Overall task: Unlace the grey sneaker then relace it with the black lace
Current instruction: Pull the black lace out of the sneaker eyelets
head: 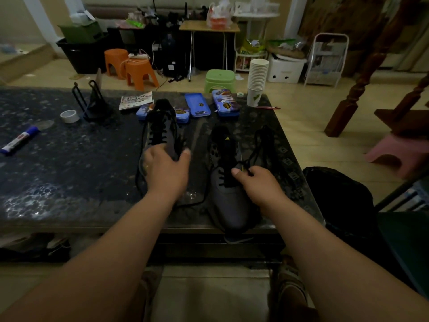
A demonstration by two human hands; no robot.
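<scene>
Pinching black lace (244, 164) at midfoot of right sneaker (229, 205): right hand (257, 184), fingers curled tight. Sneaker lies toe-near, heel-far at near tabletop (69, 170) edge; loose lace trails far-right. Left hand (166, 169) rests spread on left sneaker (162, 133), gripping nothing.

Single head-worn wide-angle view, facing forward and down.
It looks along the person's own forearms onto the near tabletop (69, 173), left hand (166, 169) and right hand (257, 184) close at centre, the room's floor (301, 140) receding behind.
</scene>
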